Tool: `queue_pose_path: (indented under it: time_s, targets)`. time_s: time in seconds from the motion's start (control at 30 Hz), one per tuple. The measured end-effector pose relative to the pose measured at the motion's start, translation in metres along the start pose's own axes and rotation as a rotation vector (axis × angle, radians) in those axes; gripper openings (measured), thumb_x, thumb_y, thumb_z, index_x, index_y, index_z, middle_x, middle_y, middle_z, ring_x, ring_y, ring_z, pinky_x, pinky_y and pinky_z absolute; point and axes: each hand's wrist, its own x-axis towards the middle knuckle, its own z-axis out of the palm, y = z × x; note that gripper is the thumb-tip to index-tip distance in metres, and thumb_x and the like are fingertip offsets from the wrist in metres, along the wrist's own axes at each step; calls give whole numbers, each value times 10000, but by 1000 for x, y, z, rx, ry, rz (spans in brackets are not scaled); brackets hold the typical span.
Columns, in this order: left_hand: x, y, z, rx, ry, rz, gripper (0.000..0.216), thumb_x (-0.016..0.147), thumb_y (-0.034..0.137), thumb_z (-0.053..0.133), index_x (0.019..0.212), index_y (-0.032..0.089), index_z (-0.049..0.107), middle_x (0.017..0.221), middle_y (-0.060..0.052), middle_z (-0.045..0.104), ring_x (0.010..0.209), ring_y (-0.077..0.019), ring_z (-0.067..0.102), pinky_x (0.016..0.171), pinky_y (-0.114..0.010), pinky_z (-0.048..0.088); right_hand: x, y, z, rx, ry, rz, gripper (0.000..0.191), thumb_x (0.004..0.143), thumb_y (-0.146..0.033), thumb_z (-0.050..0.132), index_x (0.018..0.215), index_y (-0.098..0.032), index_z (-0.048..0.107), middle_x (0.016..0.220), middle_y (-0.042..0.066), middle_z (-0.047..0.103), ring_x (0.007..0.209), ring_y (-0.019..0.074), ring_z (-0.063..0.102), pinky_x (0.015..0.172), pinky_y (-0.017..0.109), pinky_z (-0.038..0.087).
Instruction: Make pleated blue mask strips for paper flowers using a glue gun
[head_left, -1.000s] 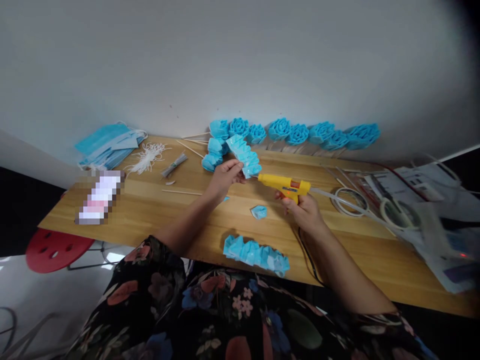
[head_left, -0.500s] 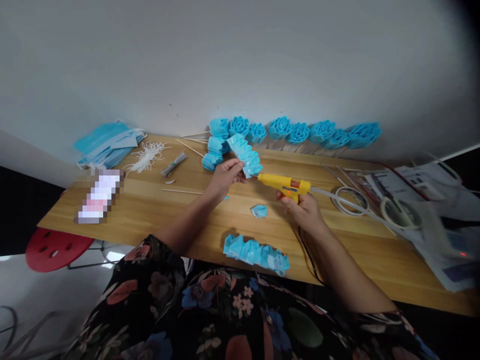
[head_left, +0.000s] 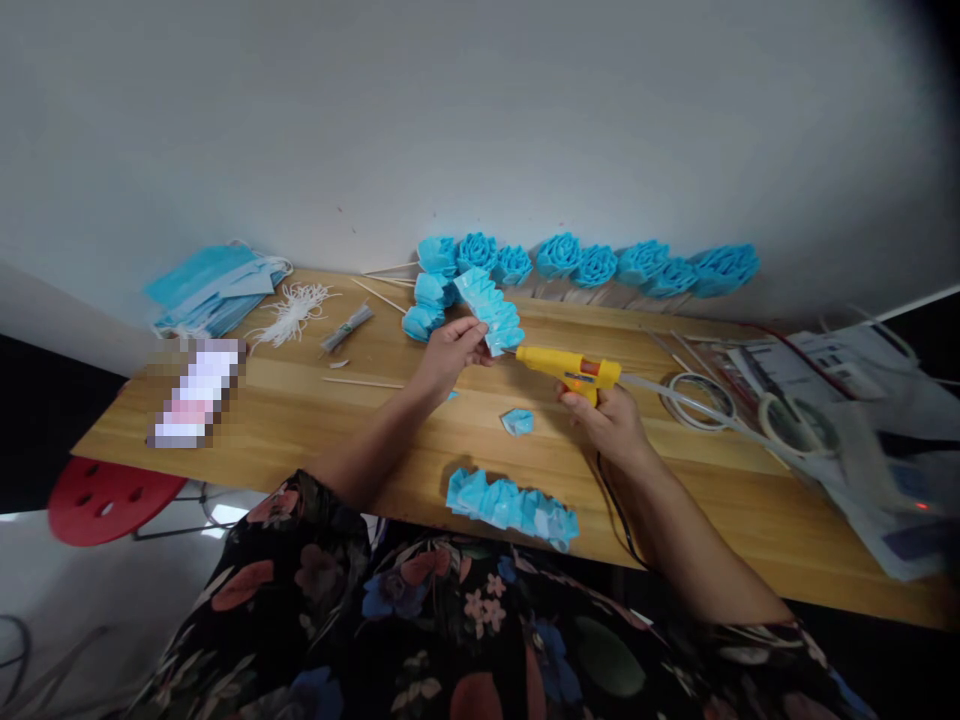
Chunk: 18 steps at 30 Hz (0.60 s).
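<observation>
- Yellow glue gun (head_left: 570, 368) sits in my right hand (head_left: 609, 420) just as it did half a second ago. Its nozzle has stayed at the lower end of the pleated blue strip (head_left: 489, 310), and neither hand has shifted noticeably.
- My left hand (head_left: 448, 352) is pinched closed on the strip's lower edge and holds it up off the wooden surface (head_left: 337, 430). My right hand is wrapped tight round the gun's grip.
- The strip is held between my hands: it touches my left fingers, and the nozzle tip is right beside it. I cannot tell whether the tip touches it.
- Below the gun, one small folded blue scrap (head_left: 517, 422) lies on the surface between my wrists.
- One more pleated strip, the spare strip (head_left: 511, 505), lies flat near the front edge, well apart from both hands.
- Blue rosettes (head_left: 559, 257) line the wall. I count about eight in the row and two more in front of its left end, though some overlap.
- Two tape rolls (head_left: 701, 400) lie to the right of the gun.
- One stack of blue masks (head_left: 214, 285) lies far left, with one bundle of white loops (head_left: 296, 310) beside it.
</observation>
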Motion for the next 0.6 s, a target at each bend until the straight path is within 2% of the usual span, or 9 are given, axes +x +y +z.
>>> queue_pose_path:
  time_s: [0.33,0.6]
  targets:
    - [1,0,-2,-1,0,12,226,873,338,734,830,143,627,645,9,667,599,-101,650,593,-211,556,2,1,-4,-10,46,-36,473,832,-681,646,755,-215,651,594,6,595,516,154,512,514,301,424]
    - [1,-1,-3,-1,-16,16,262,856,373,748,838,150,611,657,8,665,610,-113,663,585,-219,559,2,-5,-7,-35,74,-7,486,825,-697,632,725,-221,635,594,19,607,523,168,532,524,317,435]
